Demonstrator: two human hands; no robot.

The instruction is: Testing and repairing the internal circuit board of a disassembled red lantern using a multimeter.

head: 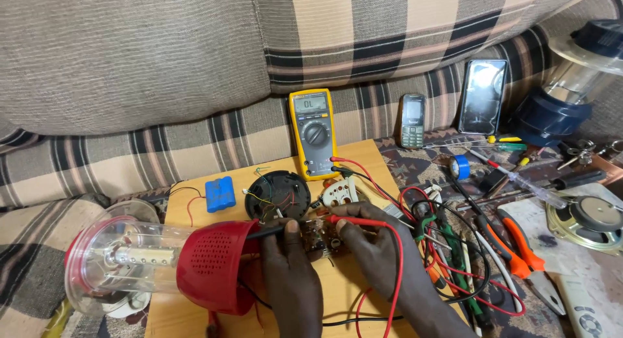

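A view from above of a person's two hands working on a small wooden desk (pixel 363 157) set against a plaid sofa (pixel 195 52). The left hand (pixel 292 273) pinches a black probe (pixel 263 232) and the right hand (pixel 373 244) pinches a red probe (pixel 344 218); both tips press onto a small circuit board (pixel 320 237) lying on the desk between the two hands. Red and black leads run back to a yellow multimeter (pixel 314 133) propped against the sofa at the desk's far edge, its screen lit. Just left of the hands lies a red lantern (pixel 162 263) with a clear tube, on its side and taken apart. Its round black base cover (pixel 278 194) sits open behind the board, wires trailing, with a blue battery pack (pixel 219 194) further left. To the right are orange-handled pliers (pixel 519 250), a roll of blue tape (pixel 460 166) and two phones (pixel 454 111). Judging by this, the lantern is already opened and the board is under test; any repair and the reassembly look not yet done
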